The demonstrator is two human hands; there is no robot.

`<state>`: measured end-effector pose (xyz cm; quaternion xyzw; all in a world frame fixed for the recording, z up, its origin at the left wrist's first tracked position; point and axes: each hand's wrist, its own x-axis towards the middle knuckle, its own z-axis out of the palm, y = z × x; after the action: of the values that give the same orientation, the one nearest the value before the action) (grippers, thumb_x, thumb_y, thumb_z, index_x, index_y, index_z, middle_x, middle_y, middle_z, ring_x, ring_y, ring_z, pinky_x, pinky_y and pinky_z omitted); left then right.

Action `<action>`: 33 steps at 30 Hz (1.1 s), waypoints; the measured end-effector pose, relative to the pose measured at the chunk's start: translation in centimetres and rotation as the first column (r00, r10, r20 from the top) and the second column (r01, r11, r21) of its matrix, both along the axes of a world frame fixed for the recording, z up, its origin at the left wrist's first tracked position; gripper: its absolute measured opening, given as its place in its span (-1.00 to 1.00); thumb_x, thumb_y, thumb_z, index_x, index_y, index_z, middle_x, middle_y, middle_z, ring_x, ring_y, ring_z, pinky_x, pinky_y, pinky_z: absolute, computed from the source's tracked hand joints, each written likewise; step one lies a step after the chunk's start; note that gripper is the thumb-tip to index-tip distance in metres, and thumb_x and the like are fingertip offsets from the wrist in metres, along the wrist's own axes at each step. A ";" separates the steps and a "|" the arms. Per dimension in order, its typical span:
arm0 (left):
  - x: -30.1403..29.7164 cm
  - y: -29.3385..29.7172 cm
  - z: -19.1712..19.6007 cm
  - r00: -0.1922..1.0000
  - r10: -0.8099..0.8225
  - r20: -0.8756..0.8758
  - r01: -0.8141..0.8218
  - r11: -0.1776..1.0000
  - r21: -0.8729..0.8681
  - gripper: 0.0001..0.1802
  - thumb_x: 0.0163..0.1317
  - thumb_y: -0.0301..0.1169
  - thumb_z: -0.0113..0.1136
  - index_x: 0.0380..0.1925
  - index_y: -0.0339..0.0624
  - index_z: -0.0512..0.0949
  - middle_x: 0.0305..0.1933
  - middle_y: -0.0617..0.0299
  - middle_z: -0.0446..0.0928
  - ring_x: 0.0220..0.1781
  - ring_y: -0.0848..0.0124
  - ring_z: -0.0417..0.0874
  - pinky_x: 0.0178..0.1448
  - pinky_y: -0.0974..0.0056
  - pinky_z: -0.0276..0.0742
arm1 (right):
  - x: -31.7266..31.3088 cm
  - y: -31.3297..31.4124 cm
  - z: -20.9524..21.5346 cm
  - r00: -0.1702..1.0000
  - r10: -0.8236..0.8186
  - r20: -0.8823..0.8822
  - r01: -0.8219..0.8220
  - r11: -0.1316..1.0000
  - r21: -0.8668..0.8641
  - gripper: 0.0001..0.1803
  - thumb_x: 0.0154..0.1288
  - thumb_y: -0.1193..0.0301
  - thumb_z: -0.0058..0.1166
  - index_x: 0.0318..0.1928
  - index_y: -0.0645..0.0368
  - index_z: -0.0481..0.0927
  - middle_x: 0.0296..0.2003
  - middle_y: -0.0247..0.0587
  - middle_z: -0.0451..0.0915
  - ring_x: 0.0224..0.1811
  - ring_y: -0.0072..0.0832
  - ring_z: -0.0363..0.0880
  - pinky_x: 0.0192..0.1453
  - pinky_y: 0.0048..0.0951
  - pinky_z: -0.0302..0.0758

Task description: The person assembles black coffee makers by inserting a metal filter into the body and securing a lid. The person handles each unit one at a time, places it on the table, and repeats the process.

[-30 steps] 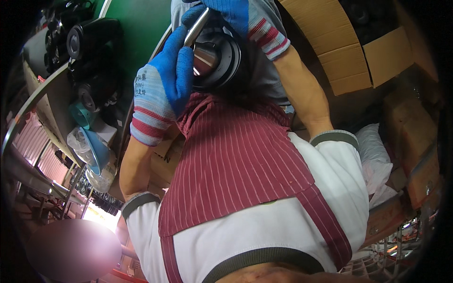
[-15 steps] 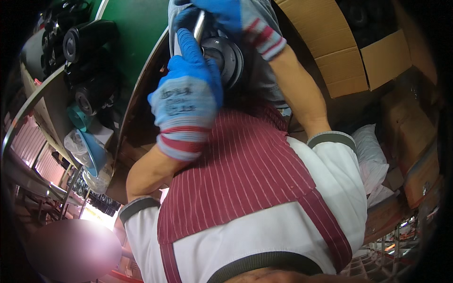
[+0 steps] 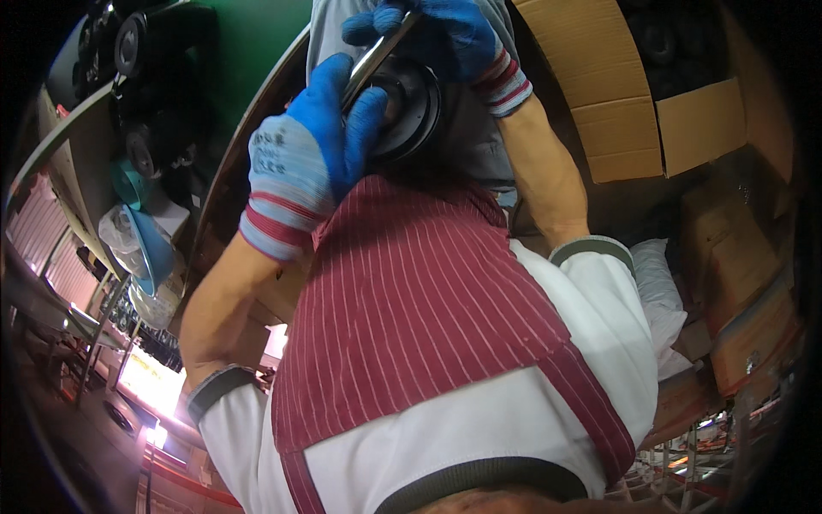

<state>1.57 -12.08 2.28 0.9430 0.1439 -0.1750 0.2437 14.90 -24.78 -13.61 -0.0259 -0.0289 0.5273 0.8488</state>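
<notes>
A round black metal part [image 3: 409, 103], like a pulley or wheel hub, sits in front of my chest above my striped maroon apron. My left hand [image 3: 308, 158], in a blue and grey glove, presses against its left side with fingers curled on the rim. My right hand [image 3: 445, 34], also gloved blue, grips a shiny metal bar [image 3: 372, 60] that runs diagonally across the part's face. Both forearms rise from the lower edge of the picture.
A green machine body [image 3: 248, 51] and more black round parts [image 3: 141, 51] stand at the upper left. Open cardboard boxes [image 3: 651, 111] are at the upper right, more boxes [image 3: 736, 257] and a white bag [image 3: 659, 283] at the right. Blue plastic items [image 3: 141, 248] lie left.
My left hand has shifted up and to the right onto the black part's rim. The right hand and the metal bar have stayed near the top.
</notes>
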 end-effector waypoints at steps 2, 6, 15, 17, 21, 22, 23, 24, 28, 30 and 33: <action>-0.7 1.0 -0.6 1.000 -0.016 0.004 0.016 1.000 -0.024 -0.43 0.51 0.05 0.11 0.27 -0.13 0.47 -0.16 -0.14 0.73 -0.21 -0.01 0.82 -0.16 0.06 0.77 | -0.5 -0.2 0.3 1.000 0.000 0.024 0.001 1.000 -0.014 -0.65 0.63 0.21 -0.14 0.09 0.21 0.57 -0.24 -0.15 0.65 0.01 -0.18 0.61 0.39 -0.04 0.44; 0.2 4.5 -1.6 0.931 -0.342 0.130 0.347 0.938 -0.015 -0.66 0.49 -0.20 0.20 0.10 -0.16 0.63 -0.28 -0.01 0.73 -0.29 0.13 0.82 -0.24 0.24 0.74 | -1.7 -0.6 -1.3 0.971 -0.183 0.153 0.124 0.936 0.329 -0.69 0.51 0.13 -0.07 -0.16 0.09 0.56 -0.39 -0.18 0.59 -0.09 -0.12 0.59 0.53 0.03 0.23; 4.8 10.7 -7.4 0.650 -0.616 0.445 0.733 0.663 -0.152 -0.68 0.46 -0.17 0.25 -0.17 -0.23 0.72 -0.31 0.05 0.73 -0.43 0.28 0.75 -0.26 0.26 0.73 | -2.9 -4.7 4.0 0.375 -0.392 0.840 0.262 0.914 0.309 -0.80 0.23 0.26 0.12 -0.35 0.10 0.69 -0.41 -0.26 0.58 -0.24 -0.29 0.48 0.41 0.01 0.38; 7.2 9.5 -4.6 0.758 -0.570 0.316 0.650 0.696 -0.305 -0.90 0.30 -0.40 0.21 -0.31 -0.15 0.67 -0.44 0.25 0.66 -0.45 0.47 0.62 -0.32 0.32 0.54 | -3.9 -5.4 6.5 0.309 -0.268 0.913 0.361 0.921 0.148 -0.86 0.03 0.33 0.10 -0.51 0.09 0.66 -0.53 -0.26 0.51 -0.27 -0.24 0.50 0.43 0.12 0.35; 7.5 9.7 -4.5 0.885 -0.392 0.251 0.465 0.776 -0.427 -0.88 0.25 -0.53 0.13 -0.38 -0.05 0.62 -0.52 0.29 0.49 -0.54 0.44 0.45 -0.41 0.29 0.42 | -2.5 -4.8 8.3 -0.027 -0.166 0.986 0.299 0.940 0.167 -0.91 -0.12 0.33 0.17 -0.56 0.05 0.61 -0.57 -0.31 0.46 -0.33 -0.25 0.52 0.31 0.10 0.47; 6.0 7.8 -9.9 0.978 -0.186 0.093 0.192 0.637 -0.746 -0.79 0.36 -0.53 0.10 -0.47 -0.07 0.59 -0.57 0.30 0.45 -0.56 0.47 0.47 -0.45 0.24 0.39 | -2.4 -4.7 9.2 -0.088 -0.132 0.987 0.258 0.954 0.150 -0.91 -0.13 0.34 0.18 -0.58 0.04 0.58 -0.58 -0.32 0.44 -0.35 -0.26 0.52 0.30 0.08 0.48; 7.7 7.5 -9.6 0.937 -0.213 0.277 0.348 0.636 -0.689 -0.71 0.42 -0.42 0.09 -0.53 -0.08 0.60 -0.62 0.27 0.45 -0.57 0.44 0.51 -0.44 0.24 0.42 | -2.3 -4.6 9.8 -0.155 -0.094 0.984 0.243 0.961 0.130 -0.91 -0.15 0.35 0.18 -0.60 0.03 0.56 -0.59 -0.33 0.42 -0.37 -0.26 0.51 0.28 0.06 0.49; 10.5 8.1 -8.3 0.855 -0.257 0.451 0.504 0.619 -0.603 -0.61 0.48 -0.31 0.08 -0.59 -0.09 0.61 -0.67 0.24 0.45 -0.59 0.41 0.55 -0.44 0.24 0.45 | -2.7 -4.5 9.8 -0.182 -0.066 0.981 0.295 0.948 0.118 -0.87 -0.19 0.34 0.18 -0.65 0.01 0.48 -0.63 -0.36 0.37 -0.44 -0.30 0.47 0.24 0.00 0.52; 11.6 8.0 -7.7 0.839 -0.249 0.483 0.508 0.677 -0.533 -0.35 0.54 0.02 0.01 -0.70 -0.08 0.65 -0.66 0.20 0.61 -0.62 0.26 0.63 -0.42 0.22 0.54 | -2.0 -3.6 11.9 -0.422 0.075 0.904 0.164 0.986 -0.005 -0.79 -0.28 0.36 0.21 -0.73 -0.01 0.39 -0.74 -0.38 0.25 -0.57 -0.39 0.38 0.10 -0.15 0.55; 12.2 8.1 -8.3 0.822 -0.302 0.482 0.533 0.706 -0.467 -0.35 0.53 0.06 0.00 -0.68 -0.07 0.66 -0.66 0.21 0.61 -0.61 0.25 0.64 -0.41 0.20 0.55 | -2.5 -3.3 12.3 -0.502 0.111 0.858 0.161 0.986 -0.034 -0.77 -0.32 0.38 0.22 -0.76 -0.01 0.38 -0.78 -0.37 0.24 -0.60 -0.40 0.36 0.02 -0.23 0.54; 12.6 8.1 -8.2 0.818 -0.326 0.475 0.545 0.705 -0.454 -0.34 0.49 0.14 0.00 -0.64 -0.05 0.69 -0.63 0.20 0.62 -0.60 0.21 0.64 -0.40 0.15 0.57 | -2.9 -2.2 13.6 -0.571 0.159 0.805 0.147 0.985 -0.090 -0.75 -0.36 0.40 0.25 -0.80 -0.01 0.37 -0.81 -0.35 0.23 -0.63 -0.41 0.34 -0.09 -0.32 0.50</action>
<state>14.19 -3.94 -5.91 0.8471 -0.1935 -0.0877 0.4871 12.03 -26.97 -0.03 -0.5524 -0.7200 0.2250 0.3546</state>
